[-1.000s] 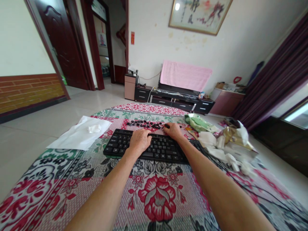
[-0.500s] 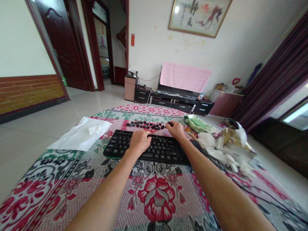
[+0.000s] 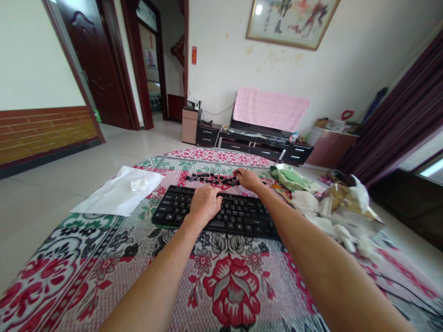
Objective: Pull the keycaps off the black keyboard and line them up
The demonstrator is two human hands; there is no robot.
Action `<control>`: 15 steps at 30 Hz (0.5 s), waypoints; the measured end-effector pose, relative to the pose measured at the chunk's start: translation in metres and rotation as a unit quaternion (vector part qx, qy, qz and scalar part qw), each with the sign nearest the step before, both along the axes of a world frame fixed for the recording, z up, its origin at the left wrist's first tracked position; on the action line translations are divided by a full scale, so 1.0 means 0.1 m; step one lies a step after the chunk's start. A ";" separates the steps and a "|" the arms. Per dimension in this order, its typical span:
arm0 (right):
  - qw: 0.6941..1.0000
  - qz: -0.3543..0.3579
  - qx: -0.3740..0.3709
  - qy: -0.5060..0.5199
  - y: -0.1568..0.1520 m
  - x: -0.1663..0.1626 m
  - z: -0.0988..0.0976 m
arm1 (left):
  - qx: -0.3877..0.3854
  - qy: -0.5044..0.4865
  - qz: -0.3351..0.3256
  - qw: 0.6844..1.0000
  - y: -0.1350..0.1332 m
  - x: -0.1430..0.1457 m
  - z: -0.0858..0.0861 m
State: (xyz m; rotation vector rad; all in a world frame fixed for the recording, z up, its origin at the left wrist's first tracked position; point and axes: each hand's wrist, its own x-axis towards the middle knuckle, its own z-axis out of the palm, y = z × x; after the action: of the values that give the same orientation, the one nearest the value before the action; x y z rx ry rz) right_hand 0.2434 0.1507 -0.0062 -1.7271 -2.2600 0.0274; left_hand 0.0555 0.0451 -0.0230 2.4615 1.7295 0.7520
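Note:
A black keyboard [image 3: 238, 216] lies on the flowered cloth, with keys fitted on the part that shows. My left hand [image 3: 206, 201] rests over its upper middle, fingers bent toward the far edge and gripping it. Beyond that edge, loose black keycaps [image 3: 211, 178] are strewn in an uneven row. At the row's right end is my right hand [image 3: 247, 178], its thumb and fingers drawn together close to the keycaps. Whatever may be between those fingertips is too small to make out. My right forearm covers the keyboard's right end.
White paper [image 3: 114, 193] with a crumpled tissue [image 3: 139, 185] lies at left. A green packet [image 3: 294, 177], tissues and plastic bags [image 3: 346, 200] are heaped at right. A black cable [image 3: 404, 288] runs across the cloth there. Beyond the table stands a low cabinet [image 3: 235, 144].
My right hand has shifted slightly left to the end of the keycap row; the dark piece seen at its fingertips before is no longer visible there. My left hand stays on the keyboard.

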 end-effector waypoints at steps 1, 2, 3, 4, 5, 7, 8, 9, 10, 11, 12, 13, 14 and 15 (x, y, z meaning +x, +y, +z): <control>1.000 0.003 -0.002 0.000 0.02 0.00 -0.01 | 0.000 0.001 0.001 1.000 0.00 0.00 0.00; 1.000 0.006 -0.003 0.003 0.03 0.00 -0.02 | -0.001 0.002 0.003 1.000 -0.01 0.00 0.01; 1.000 0.008 -0.003 0.008 0.03 0.01 -0.02 | -0.002 0.002 0.004 1.000 -0.01 0.00 0.02; 1.000 0.009 -0.002 0.016 0.03 0.01 -0.02 | -0.003 0.002 0.006 1.000 -0.01 0.00 0.02; 1.000 0.009 -0.001 0.025 0.03 0.02 -0.02 | -0.004 0.002 0.007 1.000 -0.02 0.01 0.02; 0.999 0.007 0.001 0.045 0.00 0.03 -0.02 | -0.005 0.000 0.007 1.000 -0.02 0.01 0.03; 0.999 0.005 0.004 0.054 -0.01 0.04 -0.02 | -0.003 -0.001 0.006 1.000 -0.02 0.01 0.03; 0.998 0.003 0.010 0.060 -0.03 0.05 -0.01 | -0.001 -0.002 0.004 1.000 -0.02 0.01 0.03; 0.998 0.002 0.016 0.064 -0.04 0.05 -0.01 | 0.001 -0.004 0.003 1.000 -0.01 0.01 0.02; 0.998 0.000 0.022 0.063 -0.05 0.06 -0.01 | 0.004 -0.005 0.002 1.000 -0.01 0.01 0.02; 0.998 -0.001 0.027 0.060 -0.06 0.06 -0.01 | 0.005 -0.006 0.001 1.000 -0.01 0.01 0.02; 0.998 -0.001 0.030 0.054 -0.06 0.06 -0.01 | 0.006 -0.007 0.001 1.000 -0.01 0.01 0.02; 0.998 0.000 0.031 0.049 -0.06 0.06 -0.01 | 0.005 -0.006 0.000 1.000 -0.01 0.01 0.02; 0.998 0.001 0.032 0.046 -0.05 0.06 -0.01 | 0.003 -0.005 0.001 1.000 -0.01 0.01 0.02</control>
State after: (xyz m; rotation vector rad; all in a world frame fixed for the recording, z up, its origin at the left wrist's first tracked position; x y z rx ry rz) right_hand 0.2490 0.1453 -0.0071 -1.6562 -2.1729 0.0332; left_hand 0.0561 0.0441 -0.0213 2.4560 1.7283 0.7715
